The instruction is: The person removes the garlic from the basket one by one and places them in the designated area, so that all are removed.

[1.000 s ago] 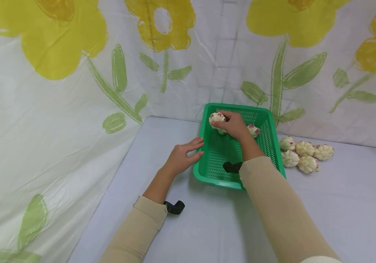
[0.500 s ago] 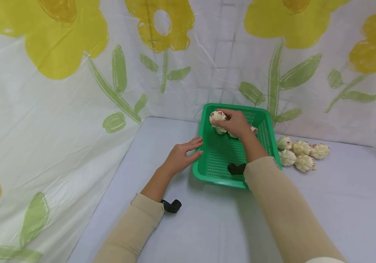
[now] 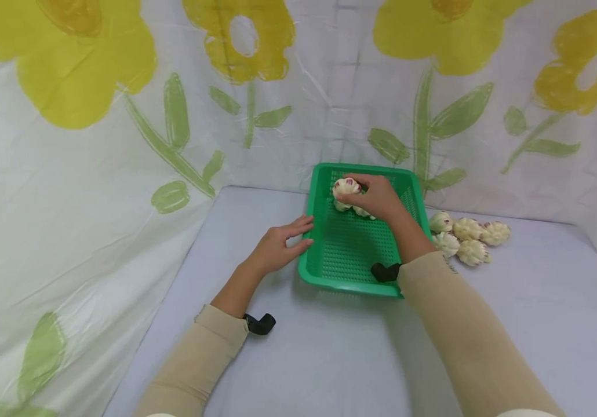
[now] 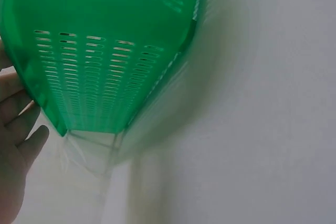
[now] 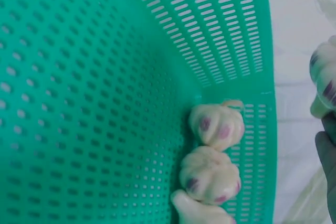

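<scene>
My right hand (image 3: 379,197) holds a white garlic bulb (image 3: 346,186) with purple marks, above the far left part of a green plastic basket (image 3: 350,285). In the right wrist view this held bulb (image 5: 325,74) shows at the right edge, with only part of the hand in sight. Below it, garlic bulbs (image 5: 210,174) lie in a row along the basket's far wall, partly hidden by my hand in the head view. My left hand (image 3: 280,246) rests its extended fingers against the basket's left rim, thumb apart from them.
Several more garlic bulbs (image 3: 468,229) lie grouped on the white table (image 3: 319,359), right of the basket. A white curtain (image 3: 324,116) with printed yellow flowers hangs behind the table and on the left.
My right hand has shifted slightly right over the basket, still holding the bulb. My left hand stays at the left rim. The whole head view has drifted a little.
</scene>
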Tool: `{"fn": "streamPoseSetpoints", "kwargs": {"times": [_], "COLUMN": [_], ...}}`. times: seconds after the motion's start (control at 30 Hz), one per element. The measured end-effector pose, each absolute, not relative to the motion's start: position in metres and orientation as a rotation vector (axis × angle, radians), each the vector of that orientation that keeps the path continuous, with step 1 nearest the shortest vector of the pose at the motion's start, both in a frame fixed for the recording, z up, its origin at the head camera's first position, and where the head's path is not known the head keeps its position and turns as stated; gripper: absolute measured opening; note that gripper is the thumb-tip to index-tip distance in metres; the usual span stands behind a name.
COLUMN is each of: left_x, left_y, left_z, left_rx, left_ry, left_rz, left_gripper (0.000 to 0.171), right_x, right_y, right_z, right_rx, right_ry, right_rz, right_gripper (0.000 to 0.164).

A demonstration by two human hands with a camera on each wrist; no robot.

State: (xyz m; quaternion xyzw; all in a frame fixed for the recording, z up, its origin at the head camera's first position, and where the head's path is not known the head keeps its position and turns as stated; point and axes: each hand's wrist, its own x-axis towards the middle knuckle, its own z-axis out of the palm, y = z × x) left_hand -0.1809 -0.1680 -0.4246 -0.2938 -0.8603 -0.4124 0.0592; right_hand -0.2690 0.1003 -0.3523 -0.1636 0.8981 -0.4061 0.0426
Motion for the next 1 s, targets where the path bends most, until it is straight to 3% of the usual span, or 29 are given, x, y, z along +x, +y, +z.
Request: {"fn": "streamPoseSetpoints", "kwargs": {"times": [0.33,1.0], "left_x": [-0.182,-0.178], "left_y": [-0.172,-0.170], "left_z": [-0.428,-0.433], "left_rx": [-0.941,-0.960], "left_ry": [-2.353,-2.366], "left_rz": [-0.903,-0.985], "left_gripper": [0.037,0.040], "right_x": [-0.261,-0.239], "right_y": [0.112,0.174], "right_z": [-0.343,-0.295], "right_rx": [-0.555,-0.487], "right_ry": [2.768,2.866], "right_rz": [-1.234,-1.136], "right_gripper": [0.067,0.069]}}
